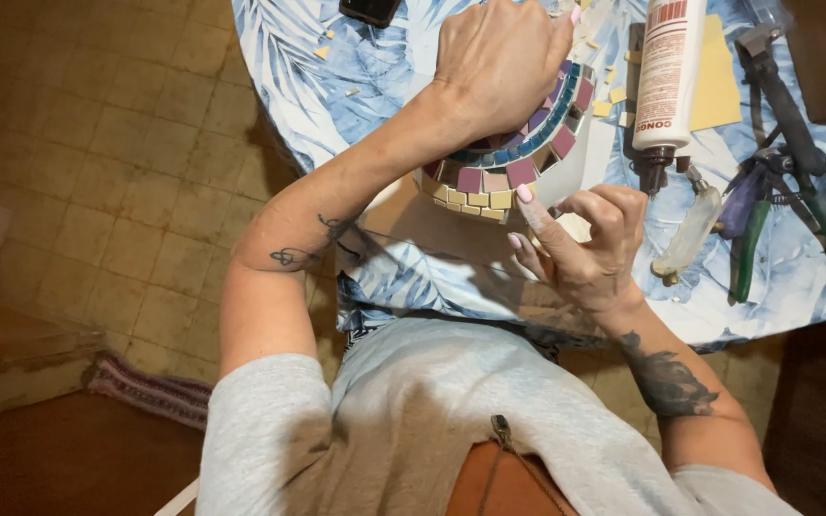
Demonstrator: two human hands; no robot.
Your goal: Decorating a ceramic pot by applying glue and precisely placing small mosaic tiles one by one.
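Fingers of the right hand [585, 239] curl, pinching a small pale tile just beside the mosaic piece [509, 167]; the left hand [499, 62] lies closed over its top. The piece rests on a round table [384, 86] with a blue leaf-print cloth, beside an adhesive tube [669, 72] and nippers [795, 182], above a worn tan tiled floor [117, 162].

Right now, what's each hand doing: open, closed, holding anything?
Left hand: laid over the top of the mosaic piece, gripping it.
Right hand: fingers curled, one fingertip touching the mosaic's tiled edge; whether it holds anything cannot be told.
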